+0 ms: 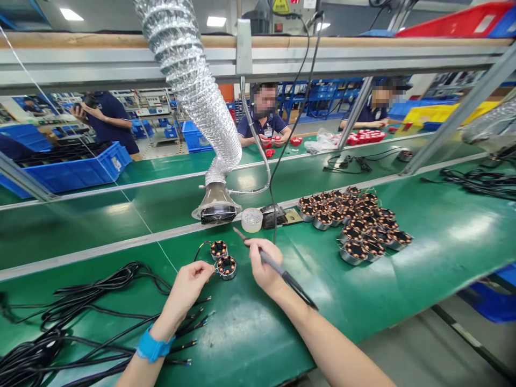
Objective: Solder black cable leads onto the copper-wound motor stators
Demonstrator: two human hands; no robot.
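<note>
My left hand (192, 282), with a blue band on its wrist, pinches thin wire ends at the left side of a copper-wound motor stator (227, 275). The stator lies flat on the green bench. Touching or close behind it is a second stator (219, 256), with a dark lead curving off to its left. In my right hand (264, 266) is a soldering iron (276, 264), its tip pointing up and left, apart from both stators. Beyond the tip stand a round, pale tub (252, 220) and a dark block (273, 216).
Many stators (355, 223) are grouped at the right. Black cables (100, 285) with stripped ends spread across the left. A foil duct (197, 91) ends in a fan hood (217, 207) behind the stators. Across the bench, a person (264, 123) handles red parts.
</note>
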